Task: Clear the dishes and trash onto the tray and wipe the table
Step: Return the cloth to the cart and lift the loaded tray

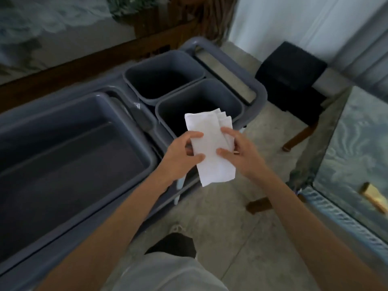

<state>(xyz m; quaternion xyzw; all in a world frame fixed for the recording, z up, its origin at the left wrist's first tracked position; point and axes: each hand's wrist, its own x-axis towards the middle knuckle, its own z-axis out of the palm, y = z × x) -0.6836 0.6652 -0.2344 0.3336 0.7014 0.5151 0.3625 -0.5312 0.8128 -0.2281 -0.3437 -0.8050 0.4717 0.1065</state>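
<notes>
Folded white paper napkin [210,145]: pinched at its left edge by the left hand [182,156] and at its right edge by the right hand [239,152]. Long axis runs near to far. Held directly above the near rim of the nearer small grey plastic bin [233,97], right of the large grey plastic tub [134,133].

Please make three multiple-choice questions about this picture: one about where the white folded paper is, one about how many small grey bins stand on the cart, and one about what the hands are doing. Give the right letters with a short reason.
1. Where is the white paper napkin?
A. In the large grey tub
B. Held above the near small grey bin
C. On the floor

2. How many small grey bins stand on the cart?
A. One
B. Two
C. Four

3. What are the hands doing?
A. Both hang free
B. Only one holds the napkin
C. Both hold the napkin

Answers:
1 B: the napkin is in the air over the near small grey bin; the large grey tub sits to the left.
2 B: the near one and the far small grey bin stand side by side.
3 C: the left hand and right hand pinch its two edges.
</notes>
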